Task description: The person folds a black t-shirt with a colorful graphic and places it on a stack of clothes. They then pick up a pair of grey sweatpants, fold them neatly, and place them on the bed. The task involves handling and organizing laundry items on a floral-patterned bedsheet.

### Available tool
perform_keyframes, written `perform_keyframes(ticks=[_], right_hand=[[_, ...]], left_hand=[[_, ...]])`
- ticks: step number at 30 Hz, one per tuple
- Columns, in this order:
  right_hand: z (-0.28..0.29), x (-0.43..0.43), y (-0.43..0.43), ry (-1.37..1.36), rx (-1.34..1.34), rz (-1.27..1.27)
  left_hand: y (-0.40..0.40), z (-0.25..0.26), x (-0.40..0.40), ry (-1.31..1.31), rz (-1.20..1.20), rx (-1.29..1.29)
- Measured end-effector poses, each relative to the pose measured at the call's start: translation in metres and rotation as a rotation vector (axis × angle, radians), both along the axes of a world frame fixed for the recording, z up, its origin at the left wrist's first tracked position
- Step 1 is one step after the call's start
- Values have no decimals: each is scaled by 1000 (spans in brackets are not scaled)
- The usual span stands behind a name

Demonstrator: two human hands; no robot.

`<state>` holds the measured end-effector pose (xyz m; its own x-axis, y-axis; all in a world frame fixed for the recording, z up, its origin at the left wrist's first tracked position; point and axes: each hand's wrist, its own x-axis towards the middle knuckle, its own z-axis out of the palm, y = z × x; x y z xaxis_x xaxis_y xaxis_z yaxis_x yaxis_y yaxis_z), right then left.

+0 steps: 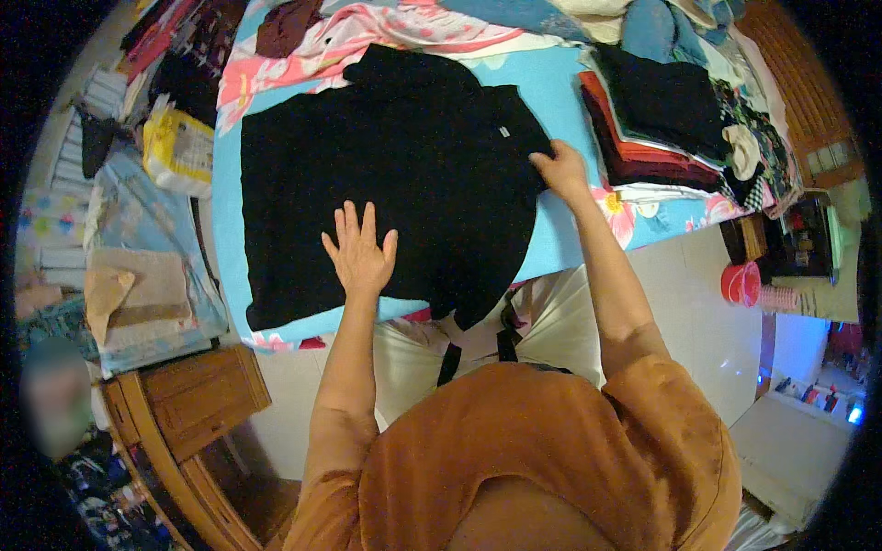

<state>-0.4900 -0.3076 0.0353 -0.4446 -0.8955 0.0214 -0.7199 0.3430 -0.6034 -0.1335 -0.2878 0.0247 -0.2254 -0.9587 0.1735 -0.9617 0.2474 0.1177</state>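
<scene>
A black garment lies spread over a light blue floral cloth in front of me. A small white tag shows near its right side. My left hand rests palm down on the garment's lower middle, fingers spread. At the right edge of the garment, my right hand pinches the black fabric between thumb and fingers. To the right of that hand stands a stack of folded clothes, black on top with red and dark red layers below.
A pink and white floral cloth is bunched along the far side, beside blue and cream fabrics. On the left are a yellow and white package and an open wooden cabinet door. A red bucket stands at the right.
</scene>
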Motion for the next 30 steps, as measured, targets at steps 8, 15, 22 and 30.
perform_keyframes(ticks=[8, 15, 22, 30], right_hand=[[-37, -15, 26, 97, -123, -70], [-77, 1, 72, -613, -207, -211], [-37, 65, 89, -873, -92, 0], [-24, 82, 95, -1040, -50, -151]], left_hand=[[2, -1, 4, 142, -5, -80], [3, -3, 8, 239, -6, -104], [-7, 28, 91, 265, 337, -301], [-15, 45, 197, 252, 760, 324]])
